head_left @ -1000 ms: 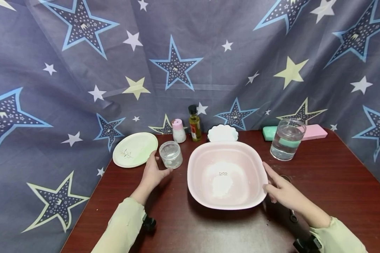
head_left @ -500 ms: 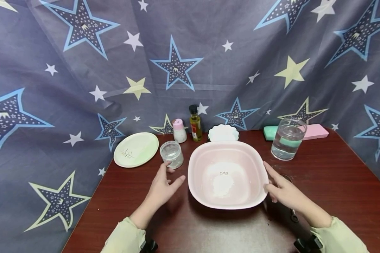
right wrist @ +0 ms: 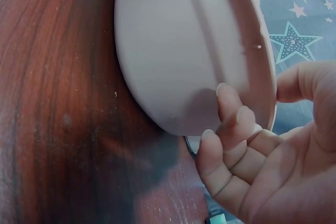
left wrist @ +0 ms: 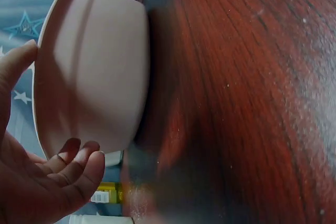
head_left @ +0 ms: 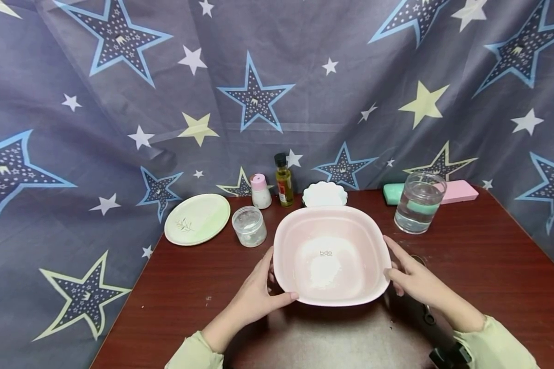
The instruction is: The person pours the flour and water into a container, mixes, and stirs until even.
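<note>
A pale pink basin (head_left: 286, 246), with letters and a bright white patch on its bottom, stands on the dark red table. At its left front corner, my left hand (head_left: 254, 297) grips the rim, thumb on the edge and fingers round the outside. My right hand (head_left: 417, 282) holds the opposite side, thumb at the rim. In the left wrist view, fingertips (left wrist: 86, 169) curl against the basin's outer wall (left wrist: 105, 66). The right wrist view shows fingers (right wrist: 231, 124) bent under the rim beside the wall (right wrist: 163, 45).
Left of the basin stand a clear jar (head_left: 250, 228), a green-white plate (head_left: 197, 219), a pink-capped shaker (head_left: 260, 192) and an oil bottle (head_left: 284, 182). Behind is a white scalloped dish (head_left: 324, 194). A glass of water (head_left: 417, 207) stands right, before green and pink blocks (head_left: 459, 192).
My left hand has come from beside the plate and jar, moving right and toward me, and now grips the basin's left rim. The right hand and basin have stayed put.
</note>
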The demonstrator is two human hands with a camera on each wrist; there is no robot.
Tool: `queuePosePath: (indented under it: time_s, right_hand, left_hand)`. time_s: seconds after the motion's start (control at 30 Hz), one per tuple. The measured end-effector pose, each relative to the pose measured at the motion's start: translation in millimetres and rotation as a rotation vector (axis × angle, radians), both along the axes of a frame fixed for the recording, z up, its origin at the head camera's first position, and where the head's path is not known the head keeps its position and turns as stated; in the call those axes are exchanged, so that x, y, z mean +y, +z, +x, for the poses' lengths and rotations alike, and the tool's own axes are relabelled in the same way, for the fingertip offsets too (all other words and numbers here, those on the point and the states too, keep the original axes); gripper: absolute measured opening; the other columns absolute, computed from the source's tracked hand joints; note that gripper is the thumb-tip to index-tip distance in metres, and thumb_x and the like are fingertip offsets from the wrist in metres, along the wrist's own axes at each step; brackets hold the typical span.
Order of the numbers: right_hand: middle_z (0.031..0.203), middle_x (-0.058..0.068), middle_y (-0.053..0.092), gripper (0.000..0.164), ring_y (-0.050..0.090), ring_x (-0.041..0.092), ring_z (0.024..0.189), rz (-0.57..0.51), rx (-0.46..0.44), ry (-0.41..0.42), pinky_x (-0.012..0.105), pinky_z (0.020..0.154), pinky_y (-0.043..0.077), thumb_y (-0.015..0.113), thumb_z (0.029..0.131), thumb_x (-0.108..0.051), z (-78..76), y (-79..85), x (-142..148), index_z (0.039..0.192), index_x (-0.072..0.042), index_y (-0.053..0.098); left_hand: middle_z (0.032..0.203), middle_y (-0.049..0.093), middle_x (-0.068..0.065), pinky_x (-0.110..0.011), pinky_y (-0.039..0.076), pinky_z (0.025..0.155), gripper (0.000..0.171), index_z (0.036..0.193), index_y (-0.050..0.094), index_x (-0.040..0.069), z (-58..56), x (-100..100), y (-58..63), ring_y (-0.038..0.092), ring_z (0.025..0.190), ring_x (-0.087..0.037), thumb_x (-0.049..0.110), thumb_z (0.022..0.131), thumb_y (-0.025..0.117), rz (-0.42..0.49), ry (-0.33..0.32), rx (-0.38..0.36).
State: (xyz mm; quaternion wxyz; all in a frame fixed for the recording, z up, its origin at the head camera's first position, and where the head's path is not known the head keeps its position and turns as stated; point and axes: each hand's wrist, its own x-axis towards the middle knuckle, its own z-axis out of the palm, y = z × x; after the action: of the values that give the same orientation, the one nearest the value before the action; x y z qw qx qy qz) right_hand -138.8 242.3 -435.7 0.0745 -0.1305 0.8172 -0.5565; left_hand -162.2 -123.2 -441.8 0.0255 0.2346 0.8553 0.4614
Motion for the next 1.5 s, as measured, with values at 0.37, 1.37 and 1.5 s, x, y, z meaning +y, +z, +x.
queuePosePath:
  time_s: [0.37,1.37,1.5]
  right_hand:
    - [0.081,0.009,0.059,0.076,0.055,0.015,0.057,0.033,0.093,-0.050,0.029,0.055,0.047,0.058,0.097,-0.006,-4.7,-1.2,14,0.154,0.001,0.008]
    - [0.142,0.033,0.031,0.107,0.036,0.047,0.123,0.195,0.158,-0.635,0.061,0.097,0.032,0.078,0.082,-0.037,-91.0,-11.6,82,0.153,-0.002,0.007]
    - [0.146,0.031,0.028,0.108,0.033,0.046,0.128,0.134,0.147,-0.632,0.062,0.103,0.029,0.079,0.081,-0.033,-99.4,-14.1,85,0.153,-0.004,0.005]
  left_hand:
    - [0.130,0.051,-0.014,-0.034,0.054,0.068,0.112,0.157,0.016,0.013,1.3,3,1.2,0.060,0.085,-0.014,0.036,0.072,0.087,0.025,-0.023,0.007]
    - [0.097,0.058,-0.002,-0.032,0.049,0.069,0.110,0.156,0.019,0.019,3.2,1,0.4,0.058,0.076,-0.021,0.039,0.071,0.087,0.009,-0.010,0.013]
    - [0.092,0.057,0.002,-0.029,0.048,0.068,0.110,0.155,0.020,0.019,2.8,2,0.2,0.058,0.075,-0.021,0.040,0.071,0.087,0.001,-0.005,0.023]
